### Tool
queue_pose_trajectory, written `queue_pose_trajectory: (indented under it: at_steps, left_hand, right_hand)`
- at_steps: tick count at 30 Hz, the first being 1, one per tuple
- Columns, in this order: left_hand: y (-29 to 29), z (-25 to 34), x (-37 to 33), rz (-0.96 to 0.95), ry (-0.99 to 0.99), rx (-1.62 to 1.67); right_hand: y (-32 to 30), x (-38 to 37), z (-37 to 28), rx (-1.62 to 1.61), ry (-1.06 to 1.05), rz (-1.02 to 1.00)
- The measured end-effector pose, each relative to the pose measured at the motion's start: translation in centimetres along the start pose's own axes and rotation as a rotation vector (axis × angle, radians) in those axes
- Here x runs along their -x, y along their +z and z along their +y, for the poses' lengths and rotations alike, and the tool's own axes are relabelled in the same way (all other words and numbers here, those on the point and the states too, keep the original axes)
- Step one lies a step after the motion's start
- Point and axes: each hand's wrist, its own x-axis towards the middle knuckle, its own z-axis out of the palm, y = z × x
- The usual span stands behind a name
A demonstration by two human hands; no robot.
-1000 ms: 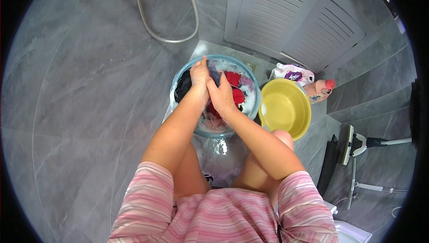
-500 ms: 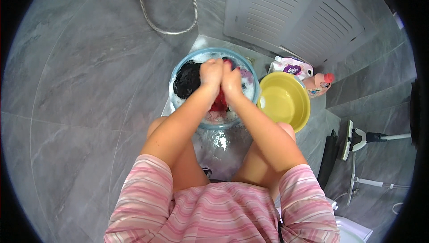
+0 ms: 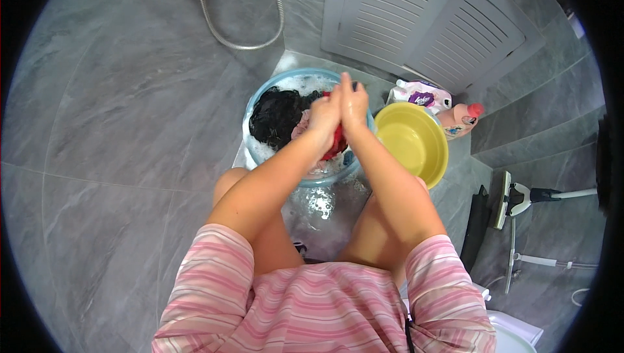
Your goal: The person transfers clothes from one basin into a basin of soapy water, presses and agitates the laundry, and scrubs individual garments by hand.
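A round blue basin of soapy water stands on the floor between my knees. Over its right half, my left hand and my right hand press together with a wet red cloth between them. Fingers of my left hand are curled against it; those of my right hand point forward along its other side, some hidden. Part of the red cloth hangs below my wrists into the basin. Left of my hands lies a black cloth in the suds, with a pink cloth beside it.
Touching the basin's right side is a yellow basin. Behind that sit a white and purple package and a pink bottle. A grey louvred cabinet, a shower hose and a floor squeegee surround the spot.
Both hands have shifted right with the red cloth, and my right hand's fingers now point further forward. More of the black cloth and a pink cloth show on the left.
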Motion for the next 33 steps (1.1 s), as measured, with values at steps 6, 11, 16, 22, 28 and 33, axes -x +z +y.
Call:
queue_pose_trajectory:
  at_steps: [6,11,16,22,28,33]
  left_hand:
    - [-4.8,3.7,-3.5,0.077,-0.02,-0.049]
    - [-2.8,-0.2,-2.8,0.038,-0.056,-0.181]
    - [-2.4,1.8,-1.8,0.042,-0.021,-0.096]
    - [-4.7,1.9,-2.2,0.028,-0.025,0.138]
    - [-2.5,2.1,0.0,-0.025,-0.032,-0.081]
    - [-5.4,3.3,-1.5,0.05,-0.055,0.123]
  right_hand:
    - [2.1,6.7,-2.4,0.04,-0.225,-0.199]
    - [1.4,1.8,-1.2,0.085,-0.273,0.049]
    - [1.0,2.1,-0.8,0.018,-0.221,-0.016]
    - [2.3,5.3,-1.9,0.072,-0.258,-0.084]
    - [1.3,2.7,-1.2,-0.142,-0.041,-0.007]
    - [2.2,6.9,-2.5,0.07,-0.146,-0.183]
